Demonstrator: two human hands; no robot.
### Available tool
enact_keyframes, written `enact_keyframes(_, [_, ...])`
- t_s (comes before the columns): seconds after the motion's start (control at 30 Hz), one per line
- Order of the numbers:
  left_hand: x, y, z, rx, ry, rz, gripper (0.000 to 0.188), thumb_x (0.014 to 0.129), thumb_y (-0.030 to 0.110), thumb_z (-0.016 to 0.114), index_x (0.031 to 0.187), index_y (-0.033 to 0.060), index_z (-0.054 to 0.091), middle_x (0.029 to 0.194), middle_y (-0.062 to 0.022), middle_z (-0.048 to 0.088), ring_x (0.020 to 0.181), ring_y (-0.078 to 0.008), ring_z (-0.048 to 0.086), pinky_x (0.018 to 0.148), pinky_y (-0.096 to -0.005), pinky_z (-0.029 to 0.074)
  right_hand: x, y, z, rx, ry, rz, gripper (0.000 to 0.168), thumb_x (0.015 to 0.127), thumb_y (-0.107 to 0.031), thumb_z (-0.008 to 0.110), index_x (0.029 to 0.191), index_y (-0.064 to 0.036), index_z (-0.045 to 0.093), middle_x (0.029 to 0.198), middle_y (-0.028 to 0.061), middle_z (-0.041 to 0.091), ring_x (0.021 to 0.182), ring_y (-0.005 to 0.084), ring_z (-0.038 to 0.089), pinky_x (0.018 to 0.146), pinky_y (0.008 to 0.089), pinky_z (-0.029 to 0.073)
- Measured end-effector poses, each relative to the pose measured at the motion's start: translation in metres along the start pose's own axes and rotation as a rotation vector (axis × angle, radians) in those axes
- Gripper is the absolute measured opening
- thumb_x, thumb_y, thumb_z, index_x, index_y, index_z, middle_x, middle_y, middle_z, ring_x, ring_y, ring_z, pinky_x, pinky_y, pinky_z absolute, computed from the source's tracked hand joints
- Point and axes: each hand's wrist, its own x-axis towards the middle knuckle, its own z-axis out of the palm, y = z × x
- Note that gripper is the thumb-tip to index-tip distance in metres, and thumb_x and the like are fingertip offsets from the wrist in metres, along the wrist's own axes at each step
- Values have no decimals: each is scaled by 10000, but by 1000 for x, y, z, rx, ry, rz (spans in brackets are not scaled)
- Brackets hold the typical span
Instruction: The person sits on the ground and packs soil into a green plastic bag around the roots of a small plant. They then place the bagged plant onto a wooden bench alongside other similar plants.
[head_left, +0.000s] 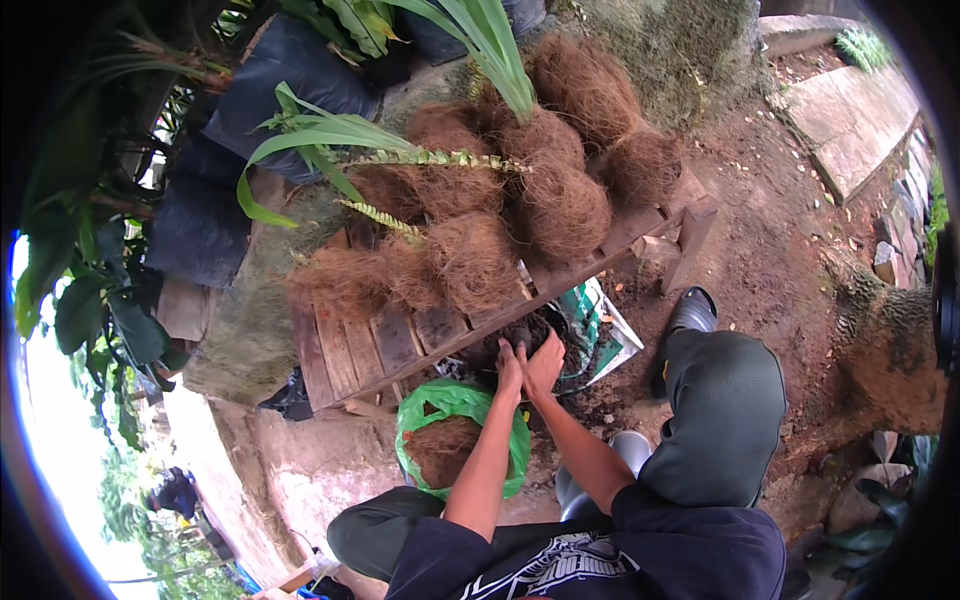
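My left hand (509, 369) and my right hand (544, 362) are close together just below the front edge of a slatted wooden bench (358, 351). Both cup a clump of dark soil (525, 334), and some fingers are hidden in it. Beside them on the ground lies an open green and white plastic sack (606, 351) with dark soil in it. To the left of my forearms stands a green plastic bag (411, 409), its mouth folded wide, holding loose brown coconut fibre (444, 454). Several fibre-wrapped balls (471, 261) crowd the bench top.
Strappy green leaves (337, 135) and fern fronds (442, 157) stick out from the balls. A mossy boulder (667, 60) rises behind the bench. Black plastic bags (292, 82) sit at upper left. A tree trunk (889, 352) stands at right, beyond my sandalled foot (694, 309).
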Motion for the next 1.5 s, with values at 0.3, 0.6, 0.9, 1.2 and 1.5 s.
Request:
enact_keyframes(0.3, [-17, 17, -1, -87, -9, -125, 868, 906, 691, 325, 1510, 77, 216, 1568, -126, 199, 1435, -265, 207, 1149, -398, 178, 30, 0, -10, -87, -110, 103, 636, 791, -455, 657, 1182, 25, 514, 1117, 206, 509, 1117, 382, 448, 937, 464, 392])
enact_keyframes(0.6, [-5, -9, -19, -388, 21, -72, 767, 901, 626, 421, 1448, 92, 361, 1471, -117, 380, 1333, -263, 382, 1098, -401, 293, -1, -15, 6, 42, -263, -96, 646, 775, -385, 685, 1231, 6, 449, 1161, 240, 520, 1111, 407, 498, 926, 489, 402])
enact_keyframes(0.9, [-26, 1, -36, -915, 66, -19, 528, 914, 523, 431, 1190, 111, 614, 1191, -48, 633, 1084, -268, 585, 1006, -409, 415, -31, -36, -15, 407, -423, -72, 495, 899, -345, 582, 1236, 4, 488, 1156, 273, 587, 1096, 435, 556, 937, 451, 433])
enact_keyframes(1.2, [-54, 48, -31, -880, -172, -108, 654, 841, 621, 488, 1213, 91, 584, 1187, -97, 624, 1079, -289, 593, 997, -411, 431, -21, -61, -57, 600, -156, -91, 414, 962, -307, 505, 1204, 23, 568, 1112, 247, 638, 1050, 382, 604, 904, 413, 443])
enact_keyframes(1.5, [-103, 94, -15, -736, 2, -111, 497, 830, 501, 604, 1121, 101, 641, 1140, -76, 628, 1044, -245, 590, 957, -416, 446, -35, -84, -87, 550, 53, -598, 233, 907, -151, 548, 1032, 25, 636, 1008, 193, 657, 947, 341, 634, 849, 401, 491])
